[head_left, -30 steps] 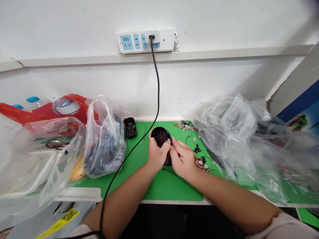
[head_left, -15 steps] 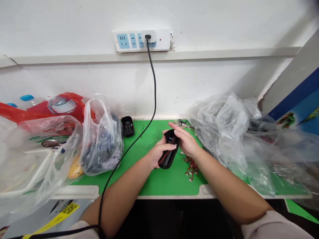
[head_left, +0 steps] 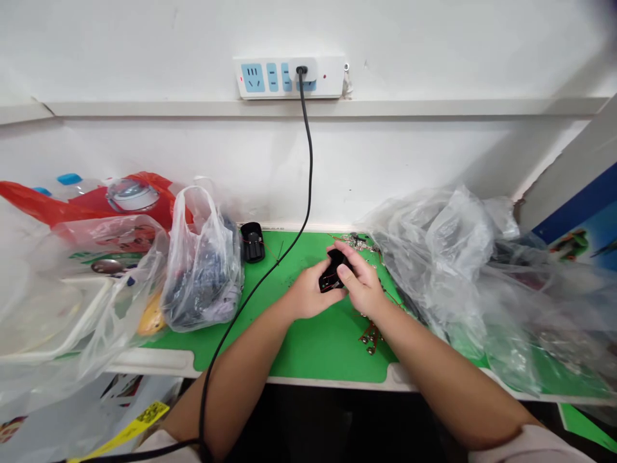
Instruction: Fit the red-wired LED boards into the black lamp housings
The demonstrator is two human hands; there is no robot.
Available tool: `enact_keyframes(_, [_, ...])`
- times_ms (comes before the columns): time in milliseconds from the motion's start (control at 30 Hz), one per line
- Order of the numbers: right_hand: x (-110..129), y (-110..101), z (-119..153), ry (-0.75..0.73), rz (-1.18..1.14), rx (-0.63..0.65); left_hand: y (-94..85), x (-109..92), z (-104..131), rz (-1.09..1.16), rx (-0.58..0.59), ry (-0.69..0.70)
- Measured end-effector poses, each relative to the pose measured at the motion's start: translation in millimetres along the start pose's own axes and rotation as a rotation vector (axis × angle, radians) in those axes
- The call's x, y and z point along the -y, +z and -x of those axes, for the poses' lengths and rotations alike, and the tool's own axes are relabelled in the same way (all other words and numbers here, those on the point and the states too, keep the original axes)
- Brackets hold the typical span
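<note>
Between both hands is a black plastic housing (head_left: pixel 331 276) with small parts and wire inside, held over the green mat (head_left: pixel 328 350). My left hand (head_left: pixel 308 289) grips it from the left, fingers partly hidden behind it. My right hand (head_left: pixel 361 280) wraps its right side, with the thumb pressed on the near face. Just below the right hand lies a bunch of small metal-tipped parts on red-brown wires (head_left: pixel 371 337). Further back, a similar black housing (head_left: pixel 252 242) rests by the wall.
A white power strip (head_left: pixel 289 77) on the wall feeds a black cable (head_left: pixel 308 167) that hangs across the left forearm. Stuffed plastic bags (head_left: pixel 202 276) and a red bag (head_left: pixel 87 209) stand left. Crumpled clear bags (head_left: pixel 448 251) fill the right. Small metal parts (head_left: pixel 357 241) lie at the back.
The black housing has been turned from a long upright pose to a shorter, tilted view, its interior now towards me. Both hands have shifted their grip around it, and the view has moved slightly.
</note>
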State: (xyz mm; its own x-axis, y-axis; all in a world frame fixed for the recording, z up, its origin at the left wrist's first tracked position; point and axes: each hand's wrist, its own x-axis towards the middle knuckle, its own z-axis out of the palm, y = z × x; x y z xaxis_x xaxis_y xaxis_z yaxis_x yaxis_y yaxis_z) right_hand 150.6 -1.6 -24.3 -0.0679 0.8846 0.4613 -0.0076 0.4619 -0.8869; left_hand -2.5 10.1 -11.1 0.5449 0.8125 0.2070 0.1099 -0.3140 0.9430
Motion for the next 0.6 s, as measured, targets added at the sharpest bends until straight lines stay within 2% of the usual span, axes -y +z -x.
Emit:
enact_keyframes(300, [-1.3, -0.3, 0.8, -0.082, 0.148, 0.003, 9.3, 7.5, 1.6, -0.088, -0.054, 0.069])
enact_keyframes(600, [-7.2, -0.9, -3.0, -0.011, 0.042, 0.055, 3.6, 12.5, 1.4, -0.284, -0.076, 0.024])
